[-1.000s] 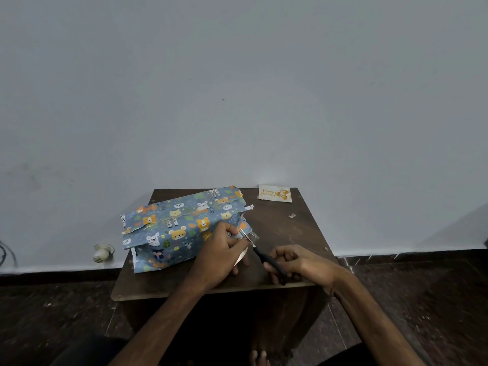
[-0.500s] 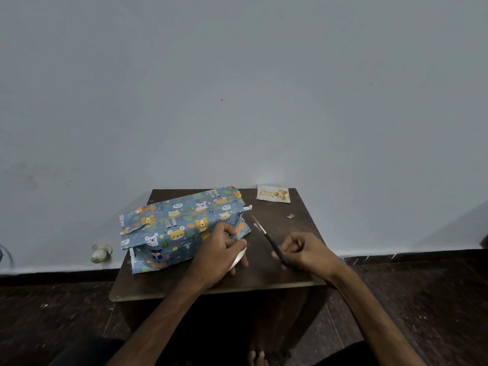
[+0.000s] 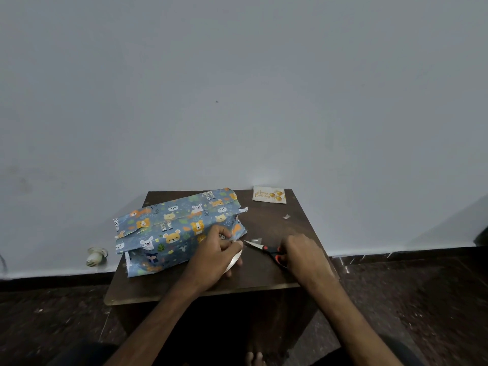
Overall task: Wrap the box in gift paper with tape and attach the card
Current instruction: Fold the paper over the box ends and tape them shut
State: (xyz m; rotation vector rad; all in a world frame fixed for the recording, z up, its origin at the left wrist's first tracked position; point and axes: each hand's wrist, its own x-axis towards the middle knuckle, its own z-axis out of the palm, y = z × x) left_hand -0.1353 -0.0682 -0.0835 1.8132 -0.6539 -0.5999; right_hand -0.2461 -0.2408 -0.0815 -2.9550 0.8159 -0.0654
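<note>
A bare pale wall [image 3: 237,88] fills most of the view above a small dark wooden desk [image 3: 264,276] set against it, with dark speckled floor [image 3: 422,299] on either side. On the desk's left half lies the box [image 3: 174,231], wrapped in blue gift paper printed with cartoon bears, mice and pandas; its left end juts past the desk's left edge and its right-end flaps stand loose. The left hand [image 3: 214,253] is curled at that right end, fingers pinching at the paper while holding a roll of clear tape [image 3: 233,261] against the palm. The right hand [image 3: 303,256] is closed around the handles of black-and-orange scissors [image 3: 266,249], whose blades point left toward the left hand's fingertips and lie low over the desk. The card [image 3: 269,194] rests flat at the far right corner, well apart from the box, reading "Happy Birthday" in gold script beside gold balloons. Small scraps [image 3: 286,216] dot the bare right half, the desk's only open area. A white fitting [image 3: 96,256] sits at the wall's foot, left of the desk.
</note>
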